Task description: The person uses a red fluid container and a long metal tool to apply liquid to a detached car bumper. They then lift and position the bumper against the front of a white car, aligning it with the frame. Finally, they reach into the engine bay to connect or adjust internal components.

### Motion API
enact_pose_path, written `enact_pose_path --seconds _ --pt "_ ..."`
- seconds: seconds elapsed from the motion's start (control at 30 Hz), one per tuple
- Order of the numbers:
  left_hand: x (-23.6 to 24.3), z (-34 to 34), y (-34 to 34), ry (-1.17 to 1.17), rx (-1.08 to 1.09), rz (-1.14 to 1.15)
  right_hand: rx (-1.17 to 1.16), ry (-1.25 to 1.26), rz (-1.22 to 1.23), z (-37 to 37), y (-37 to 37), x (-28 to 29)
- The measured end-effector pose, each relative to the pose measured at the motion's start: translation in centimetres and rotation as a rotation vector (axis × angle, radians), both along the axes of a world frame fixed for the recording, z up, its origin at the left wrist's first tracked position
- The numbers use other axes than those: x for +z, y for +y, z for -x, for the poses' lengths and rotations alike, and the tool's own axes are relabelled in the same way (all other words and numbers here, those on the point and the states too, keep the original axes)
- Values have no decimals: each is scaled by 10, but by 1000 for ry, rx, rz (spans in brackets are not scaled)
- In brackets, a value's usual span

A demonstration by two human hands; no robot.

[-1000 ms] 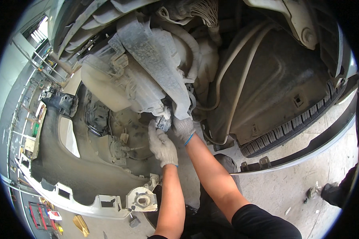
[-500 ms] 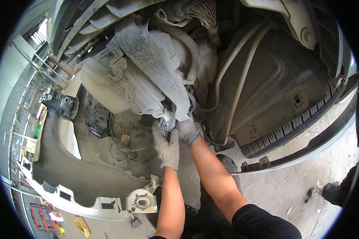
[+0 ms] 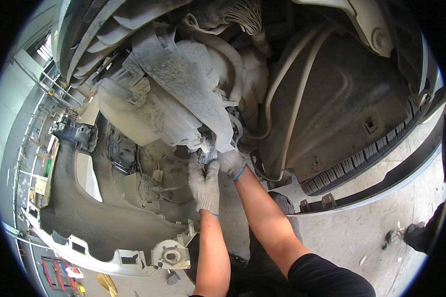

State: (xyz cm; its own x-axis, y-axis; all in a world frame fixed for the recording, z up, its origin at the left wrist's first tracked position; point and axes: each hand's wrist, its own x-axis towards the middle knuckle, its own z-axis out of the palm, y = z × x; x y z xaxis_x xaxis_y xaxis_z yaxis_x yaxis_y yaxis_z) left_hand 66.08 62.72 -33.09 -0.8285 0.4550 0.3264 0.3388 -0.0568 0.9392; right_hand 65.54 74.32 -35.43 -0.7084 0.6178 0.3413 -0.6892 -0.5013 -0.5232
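Note:
In gloves, my left hand (image 3: 204, 187) is closed around a small dark connector-like part (image 3: 209, 156) under a grey plastic housing (image 3: 176, 126). Beside it, my right hand (image 3: 230, 163) touches the lower end of a long translucent grey plastic piece (image 3: 171, 74); its fingertips are hidden there. A cream plastic tank (image 3: 119, 111) sits left of the housing. Corrugated hose (image 3: 235, 64) and two thinner tubes (image 3: 297, 106) run above and right of my hands.
A detached bumper cover (image 3: 129, 232) spans the lower left. A dark liner (image 3: 347, 99) and a tire (image 3: 362, 153) are on the right, above a curved trim strip (image 3: 362, 195). Another person's shoe (image 3: 415, 237) shows at far right on the concrete floor (image 3: 352, 237). Shelving lines the left wall.
My left hand has turned and sits a little more to the right, with the small part more visible above its fingers. My right hand stays nearly in place. The view has shifted slightly.

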Motion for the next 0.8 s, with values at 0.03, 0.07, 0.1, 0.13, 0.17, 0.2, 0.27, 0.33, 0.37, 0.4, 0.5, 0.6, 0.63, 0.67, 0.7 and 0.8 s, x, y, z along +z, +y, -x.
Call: enact_pose_path --seconds 0.03,0.07,0.1,0.13,0.17,0.2,0.27,0.33,0.37,0.4,0.5,0.6,0.63,0.67,0.7,0.8 --pt "-1 1 -1 -48 -14 18 5 -19 -4 1 1 -3" --pt "-2 2 -1 -45 -11 13 13 -39 -7 1 1 -4" --pt "-3 3 0 -43 -9 8 2 -69 -17 2 1 -5" --pt "-3 4 1 -40 -8 3 -9 -99 -27 2 1 -6" --pt "-2 4 2 -21 7 11 -34 -83 -7 3 -1 -6" --pt "1 3 2 -2 22 19 -59 -68 12 3 -3 -5" --pt "6 1 4 30 28 7 -81 -90 -26 2 -4 -5" --pt "11 -5 7 56 9 -34 -148 -162 -211 -1 -2 -6" --pt "15 -7 7 62 22 28 -229 -198 -333 -2 0 -10" --pt "19 -9 7 69 35 91 -384 -230 -523 -2 1 -15" --pt "28 -15 8 111 70 176 -394 -294 -585 -4 1 -18" --pt "23 -15 11 172 110 221 -272 -278 -454 -1 5 -23" --pt "19 -14 12 193 125 238 -247 -263 -422 0 7 -26" --pt "15 -13 13 216 135 214 -159 -171 -289 -1 5 -22" --pt "11 -13 14 238 145 191 -71 -80 -155 -2 1 -18" --pt "9 -10 13 250 176 255 68 87 51 -9 -3 -3"
